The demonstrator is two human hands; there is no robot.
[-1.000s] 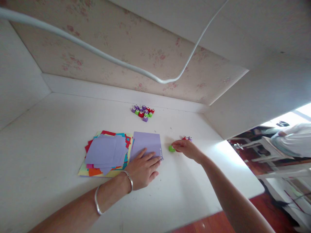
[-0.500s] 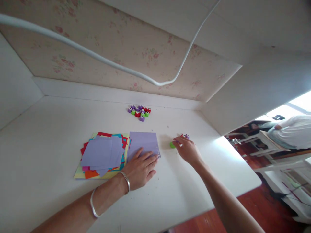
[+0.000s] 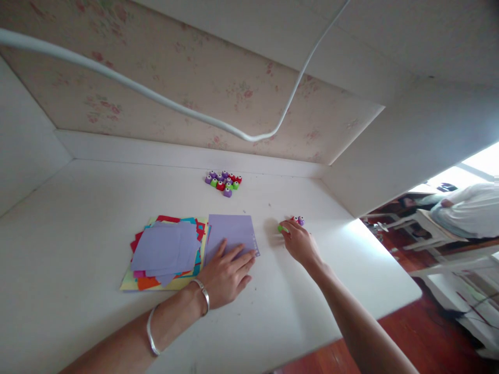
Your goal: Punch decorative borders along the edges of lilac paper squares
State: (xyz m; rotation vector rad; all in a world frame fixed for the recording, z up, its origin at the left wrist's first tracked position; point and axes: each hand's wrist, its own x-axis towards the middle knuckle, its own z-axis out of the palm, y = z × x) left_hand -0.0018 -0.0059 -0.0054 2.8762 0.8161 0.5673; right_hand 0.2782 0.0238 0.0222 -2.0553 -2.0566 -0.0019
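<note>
My left hand (image 3: pixel 228 278) lies flat with fingers spread on a purple sheet of paper (image 3: pixel 231 228). Small punched holes run along the sheet's right edge, close to my fingertips. To the right of the paper, my right hand (image 3: pixel 300 241) pinches a small green craft punch (image 3: pixel 281 228) between thumb and fingers, partly hidden by them. Just behind this hand stand a purple craft punch (image 3: pixel 301 221) and a red one (image 3: pixel 294 219), the red one partly covered.
Several purple, red and green craft punches (image 3: pixel 220 185) cluster near the back wall. A pile of coloured paper (image 3: pixel 159 246) lies left of the sheet on the white desk (image 3: pixel 78 218). A white cable (image 3: pixel 156 96) hangs across the front. At far right is a person in white (image 3: pixel 468 210).
My right hand has tilted the green craft punch and raised it slightly, and less of it shows now. My left hand stays flat on the purple paper. The view has shifted slightly.
</note>
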